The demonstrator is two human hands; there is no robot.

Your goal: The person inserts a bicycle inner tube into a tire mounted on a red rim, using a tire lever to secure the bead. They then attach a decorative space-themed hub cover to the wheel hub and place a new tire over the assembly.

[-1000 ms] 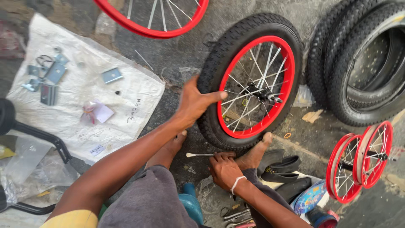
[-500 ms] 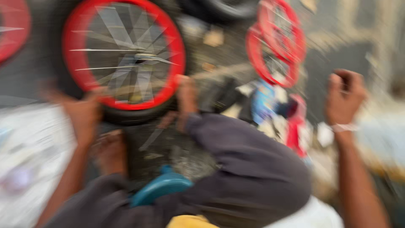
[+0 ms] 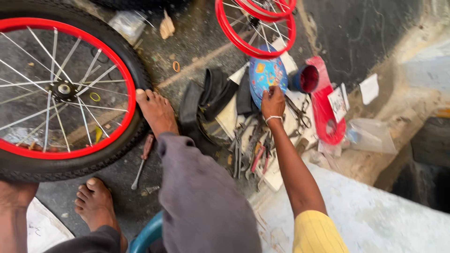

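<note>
- Your right hand point(image 3: 273, 104) reaches out over the spread of tools, fingers curled down onto the lower edge of the blue lid point(image 3: 266, 75); it touches the lid, but whether it truly grips it you cannot tell from here.
- A white band sits on that wrist, just behind the hand.
- Right below the hand lie the pliers and spanners point(image 3: 253, 152), a loose heap on pale paper.
- Just to the right of the hand are scissors point(image 3: 300, 115), and past them a red tray point(image 3: 323, 105) with a dark blue cup point(image 3: 304, 78) beside its top end.
- To the left of the hand a black inner tube point(image 3: 201, 107) is folded on the ground.
- Beyond the lid, farther from you, stand bare red rims point(image 3: 255, 23).
- Well to the left, your foot point(image 3: 157, 112) presses against the tyre of the big red wheel point(image 3: 65, 89); a screwdriver point(image 3: 143, 159) lies just below that foot.
- Your left hand is at the bottom left corner, only the forearm showing by the tyre, so its state cannot be told.
</note>
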